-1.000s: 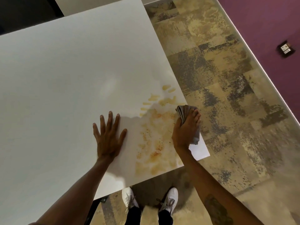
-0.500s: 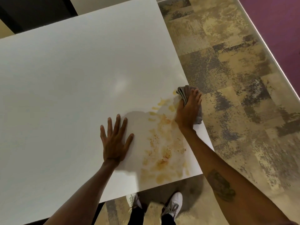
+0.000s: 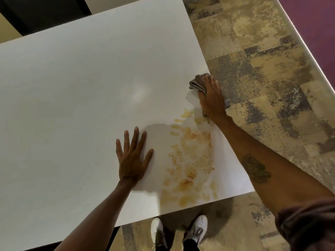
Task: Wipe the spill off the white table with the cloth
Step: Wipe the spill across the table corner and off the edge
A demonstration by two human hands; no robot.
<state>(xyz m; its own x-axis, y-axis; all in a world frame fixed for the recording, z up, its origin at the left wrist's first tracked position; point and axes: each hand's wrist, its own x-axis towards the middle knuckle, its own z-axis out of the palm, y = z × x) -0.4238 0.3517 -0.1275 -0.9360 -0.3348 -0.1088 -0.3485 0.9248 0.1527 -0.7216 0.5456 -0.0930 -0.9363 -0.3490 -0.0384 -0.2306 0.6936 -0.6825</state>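
An orange-brown spill (image 3: 190,160) smears the near right corner of the white table (image 3: 81,96), reaching almost to the front edge. My right hand (image 3: 211,98) presses a crumpled grey cloth (image 3: 196,83) onto the table at its right edge, just beyond the far end of the spill. Part of the cloth hangs over the edge behind my palm. My left hand (image 3: 133,156) lies flat on the table with fingers spread, just left of the spill, holding nothing.
The table's right edge (image 3: 228,142) and front edge border a mottled tan and grey carpet (image 3: 262,69). My white shoes (image 3: 195,230) stand under the front edge. A purple wall (image 3: 317,24) runs along the far right.
My right hand has slid the cloth away from me along the right edge, past the spill's far end, leaving a wiped streak. My left hand has stayed planted.
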